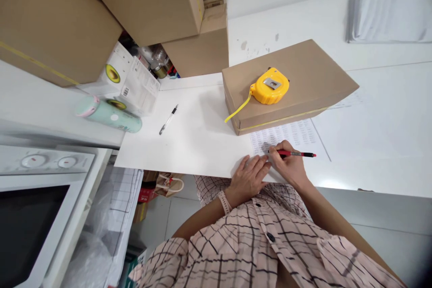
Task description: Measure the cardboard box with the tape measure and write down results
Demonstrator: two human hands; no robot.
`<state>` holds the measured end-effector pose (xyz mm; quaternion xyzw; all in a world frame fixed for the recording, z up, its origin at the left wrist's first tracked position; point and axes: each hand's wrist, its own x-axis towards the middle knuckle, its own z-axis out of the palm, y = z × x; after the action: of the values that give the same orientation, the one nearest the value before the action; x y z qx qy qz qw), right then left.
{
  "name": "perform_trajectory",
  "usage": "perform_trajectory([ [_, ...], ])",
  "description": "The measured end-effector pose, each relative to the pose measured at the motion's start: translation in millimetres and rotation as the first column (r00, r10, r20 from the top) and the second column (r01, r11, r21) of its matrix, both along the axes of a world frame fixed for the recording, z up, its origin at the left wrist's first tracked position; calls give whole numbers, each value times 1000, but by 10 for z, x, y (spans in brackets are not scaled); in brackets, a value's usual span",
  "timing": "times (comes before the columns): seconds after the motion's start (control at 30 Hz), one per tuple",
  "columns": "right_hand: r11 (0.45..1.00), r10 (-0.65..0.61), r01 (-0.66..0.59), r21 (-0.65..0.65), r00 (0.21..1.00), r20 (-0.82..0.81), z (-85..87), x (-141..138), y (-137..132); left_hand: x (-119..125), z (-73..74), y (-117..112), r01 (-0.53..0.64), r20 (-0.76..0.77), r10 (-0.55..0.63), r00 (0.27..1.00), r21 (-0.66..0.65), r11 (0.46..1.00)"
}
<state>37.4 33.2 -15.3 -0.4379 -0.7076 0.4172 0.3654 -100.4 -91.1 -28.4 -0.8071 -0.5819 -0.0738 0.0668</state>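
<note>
My right hand (290, 165) grips a red and black pen (302, 154), its tip down at a printed sheet (293, 134) with columns of small text. Flat on the sheet's lower left edge lies my left hand (250, 173), fingers extended and holding nothing. A closed cardboard box (305, 76) rests just beyond the hands and covers the far part of the paper. On top of the box sits a yellow tape measure (271, 86) with a yellow wrist strap.
A second pen (168, 119) lies on the white table (202, 148). At left are a mint bottle (110, 114), an avocado-printed carton (135, 83) and a white microwave (40, 216). Large cardboard boxes (151, 0) are stacked behind. A paper stack (393, 17) lies at the far right.
</note>
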Motion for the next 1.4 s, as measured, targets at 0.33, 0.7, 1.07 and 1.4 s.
perform_trajectory([
  [0.33, 1000, 2, -1, -20, 1000, 8, 16, 1, -2, -1, -35, -6, -3, 27, 2, 1000, 21, 1000],
  [0.7, 929, -368, 367, 51, 930, 17, 44, 140, -28, -18, -34, 17, 8, 132, -21, 991, 99, 995],
  [1.07, 881, -394, 132, 454, 736, 551, -174, 1102, 348, -286, 608, 134, -219, 546, 24, 838, 295, 930],
  [1.4, 836, -476, 297, 461, 810, 343, -340, 1051, 430, -541, 1377, 1296, -385, 608, 173, 775, 238, 891],
])
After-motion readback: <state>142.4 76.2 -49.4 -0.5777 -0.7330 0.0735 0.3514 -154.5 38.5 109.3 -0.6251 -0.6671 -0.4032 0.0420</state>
